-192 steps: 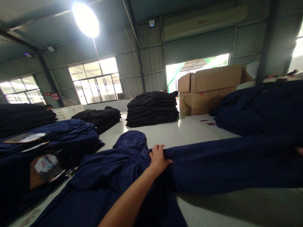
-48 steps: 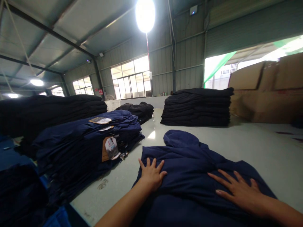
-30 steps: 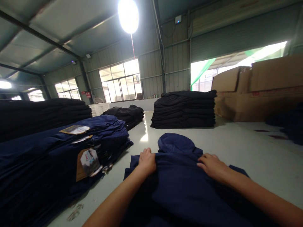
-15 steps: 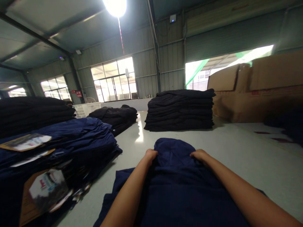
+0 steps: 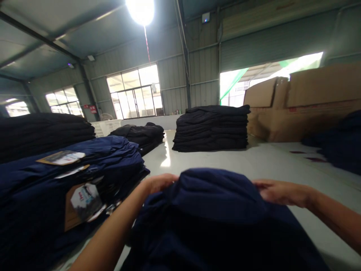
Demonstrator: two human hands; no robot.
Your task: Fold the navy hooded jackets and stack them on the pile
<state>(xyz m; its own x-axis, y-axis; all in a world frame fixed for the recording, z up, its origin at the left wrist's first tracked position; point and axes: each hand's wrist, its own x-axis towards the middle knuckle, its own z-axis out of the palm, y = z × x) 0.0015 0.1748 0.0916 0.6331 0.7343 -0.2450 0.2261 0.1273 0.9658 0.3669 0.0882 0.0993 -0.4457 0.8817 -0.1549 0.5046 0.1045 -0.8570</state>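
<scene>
A dark navy garment (image 5: 214, 199) with a rounded, hood-like far end fills the lower middle of the head view. My left hand (image 5: 160, 182) grips its left edge, the fingertips partly behind the cloth. On the opposite side my right hand (image 5: 279, 192) is closed on the right edge, with its fingertips partly hidden too. Cloth bulges up between the hands, and its near part runs out of the bottom of the view. To the left lies a pile of navy garments (image 5: 113, 148) bearing cardboard hang tags (image 5: 84, 203).
A pale table (image 5: 158, 162) lies under everything. Folded black garments form a tall stack (image 5: 211, 130) at the back, a lower pile (image 5: 141, 133) and another stack (image 5: 42, 130) at left. Cardboard boxes (image 5: 318, 113) and dark blue cloth (image 5: 341, 146) stand at right.
Both hands have moved farther apart, left and right. The garment's far end has widened and puffed up between them. The view has shifted slightly.
</scene>
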